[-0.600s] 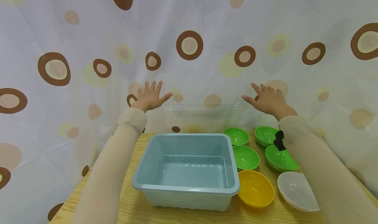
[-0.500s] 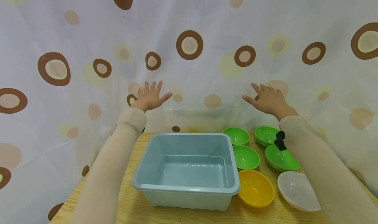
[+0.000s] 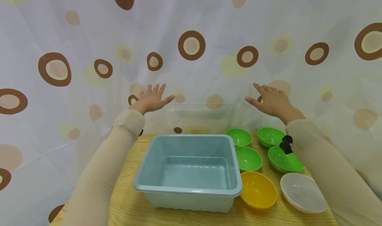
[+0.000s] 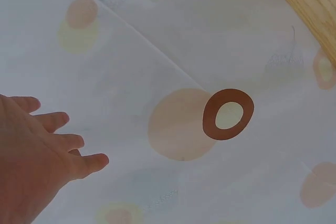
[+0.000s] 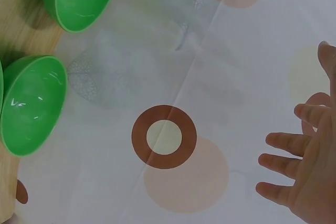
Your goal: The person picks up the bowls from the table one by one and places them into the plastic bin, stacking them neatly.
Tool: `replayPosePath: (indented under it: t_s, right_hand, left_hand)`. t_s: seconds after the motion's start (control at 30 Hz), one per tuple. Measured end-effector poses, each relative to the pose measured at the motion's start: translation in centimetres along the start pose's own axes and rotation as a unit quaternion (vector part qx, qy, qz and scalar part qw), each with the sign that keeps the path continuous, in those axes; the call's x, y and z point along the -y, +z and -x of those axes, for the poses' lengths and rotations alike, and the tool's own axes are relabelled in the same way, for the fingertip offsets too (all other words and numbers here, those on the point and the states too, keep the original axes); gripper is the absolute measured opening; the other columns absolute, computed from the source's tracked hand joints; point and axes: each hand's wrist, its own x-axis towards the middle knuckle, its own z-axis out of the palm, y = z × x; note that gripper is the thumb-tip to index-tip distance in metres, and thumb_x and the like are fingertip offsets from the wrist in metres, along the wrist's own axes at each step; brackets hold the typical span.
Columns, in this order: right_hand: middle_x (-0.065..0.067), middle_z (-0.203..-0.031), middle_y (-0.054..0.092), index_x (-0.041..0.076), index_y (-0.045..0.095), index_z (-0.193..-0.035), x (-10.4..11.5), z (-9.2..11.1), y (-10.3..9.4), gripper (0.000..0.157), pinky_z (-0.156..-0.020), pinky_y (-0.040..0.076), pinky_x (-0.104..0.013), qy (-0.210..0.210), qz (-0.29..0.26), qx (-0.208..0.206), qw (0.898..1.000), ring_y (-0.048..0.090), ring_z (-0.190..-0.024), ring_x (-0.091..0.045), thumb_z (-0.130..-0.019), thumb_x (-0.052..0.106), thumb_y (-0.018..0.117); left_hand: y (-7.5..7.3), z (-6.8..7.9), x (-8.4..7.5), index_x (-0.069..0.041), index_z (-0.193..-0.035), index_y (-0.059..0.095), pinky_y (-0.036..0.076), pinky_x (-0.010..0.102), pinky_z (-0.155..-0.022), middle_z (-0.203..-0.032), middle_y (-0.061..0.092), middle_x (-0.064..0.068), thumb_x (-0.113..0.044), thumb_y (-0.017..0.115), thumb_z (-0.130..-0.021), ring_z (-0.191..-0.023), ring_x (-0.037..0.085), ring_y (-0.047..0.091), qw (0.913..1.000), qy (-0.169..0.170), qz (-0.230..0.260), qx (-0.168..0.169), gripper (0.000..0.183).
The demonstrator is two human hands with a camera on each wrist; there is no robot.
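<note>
Both hands are held up in front of the patterned curtain, fingers spread and holding nothing. My left hand (image 3: 151, 100) is above and beyond the left back corner of a pale blue plastic basin (image 3: 191, 189). On the other side, my right hand (image 3: 272, 100) hovers higher than the bowls. Nothing lies inside the basin. Right of it stand a yellow bowl (image 3: 258, 190), a white bowl (image 3: 302, 193) partly covered by the right sleeve, and several green bowls (image 3: 248, 158). In the right wrist view, green bowls (image 5: 34, 106) appear at the left, apart from the fingers.
A wooden table (image 3: 131, 199) carries the basin and bowls. Behind it hangs a whitish curtain (image 3: 209, 77) with brown rings and pale spots. Table edge (image 4: 310, 9) shows at the top right of the left wrist view.
Both forearms have shifted slightly outward, and the left fingers have tipped a little to the right. The basin and bowls have stayed in place.
</note>
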Motion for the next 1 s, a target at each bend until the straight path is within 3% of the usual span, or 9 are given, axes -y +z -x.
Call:
replayPosePath:
  t_s: [0.47,1.0]
  right_hand:
    - [-0.034,-0.142,0.037,-0.002,0.025,-0.150,0.7,0.8,-0.3,0.080,-0.103,0.023,-0.068,-0.017,-0.006,-0.002,1.000,0.025,-0.134,-0.050,-0.098,0.056,0.040]
    - [-0.030,-0.141,0.038,-0.004,0.033,-0.147,1.0,1.8,-0.3,0.074,-0.099,0.030,-0.067,-0.035,-0.032,-0.014,0.999,0.032,-0.130,-0.050,-0.099,0.050,0.045]
  left_hand:
    - [0.2,0.6,1.1,-0.011,-0.156,0.005,0.004,0.066,-0.109,-0.159,0.003,0.022,-0.063,0.028,-0.098,-0.144,0.044,-0.003,0.9991,0.021,0.021,-0.029,0.081]
    - [0.7,1.9,2.3,-0.009,-0.156,0.007,0.005,0.063,-0.111,-0.159,0.002,0.023,-0.062,0.028,-0.098,-0.144,0.042,-0.001,0.9966,0.046,0.059,-0.035,0.081]
